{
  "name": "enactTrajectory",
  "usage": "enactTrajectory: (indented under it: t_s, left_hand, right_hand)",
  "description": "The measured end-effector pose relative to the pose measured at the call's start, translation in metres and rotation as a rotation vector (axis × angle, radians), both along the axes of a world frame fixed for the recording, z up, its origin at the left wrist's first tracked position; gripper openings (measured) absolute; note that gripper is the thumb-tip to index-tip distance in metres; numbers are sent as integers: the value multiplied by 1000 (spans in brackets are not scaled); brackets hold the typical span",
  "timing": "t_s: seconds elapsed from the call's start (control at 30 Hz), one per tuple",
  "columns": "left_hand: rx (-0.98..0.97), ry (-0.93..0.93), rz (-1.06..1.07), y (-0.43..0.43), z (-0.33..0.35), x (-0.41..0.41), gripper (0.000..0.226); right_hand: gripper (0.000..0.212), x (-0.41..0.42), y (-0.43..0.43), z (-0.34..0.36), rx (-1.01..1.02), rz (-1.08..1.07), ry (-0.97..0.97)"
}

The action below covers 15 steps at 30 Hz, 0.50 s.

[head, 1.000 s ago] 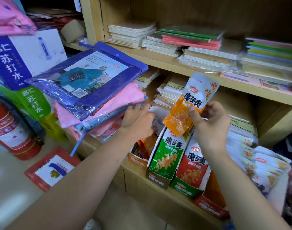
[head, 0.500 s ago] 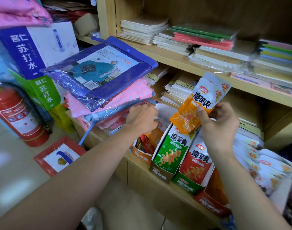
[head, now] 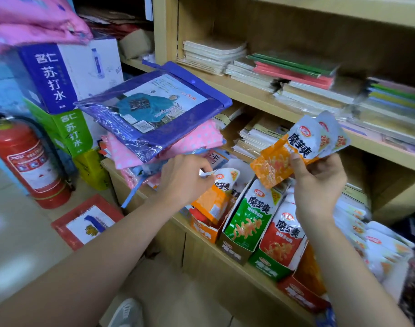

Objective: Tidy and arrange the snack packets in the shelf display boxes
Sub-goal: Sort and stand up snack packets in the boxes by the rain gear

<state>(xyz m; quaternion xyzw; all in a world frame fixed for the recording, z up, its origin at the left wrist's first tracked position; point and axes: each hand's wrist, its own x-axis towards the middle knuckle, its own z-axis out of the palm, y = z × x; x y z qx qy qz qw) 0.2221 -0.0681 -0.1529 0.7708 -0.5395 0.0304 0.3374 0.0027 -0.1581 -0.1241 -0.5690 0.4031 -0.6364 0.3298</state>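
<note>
My right hand grips a small bunch of orange-and-white snack packets, held up in front of the lower shelf. My left hand pinches the top of another orange packet that stands up out of the orange display box at the left of the row. Beside that box stand a box with green packets and a green box with red packets. A red box sits further right. Several loose white packets lie at the far right.
A stack of bagged raincoats, blue one on top, overhangs the shelf just left of the boxes. Notebooks fill the upper shelf. A red fire extinguisher, soda-water cartons and a red flat pack are on the floor at left.
My left hand has come back from under the raincoat stack and drawn an orange packet up out of the orange box. My right hand still holds its packets, shifted slightly right.
</note>
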Motion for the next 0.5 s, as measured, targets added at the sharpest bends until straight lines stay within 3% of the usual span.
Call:
enactTrajectory:
  t_s: [0.23,0.5]
  left_hand:
    - [-155,130,84,18,10,15,6]
    - [-156,237,91,23,10,20,8]
  right_hand:
    - [32,19,6,-1,-45,25,74]
    - [16,36,0,-16,-73,34,256]
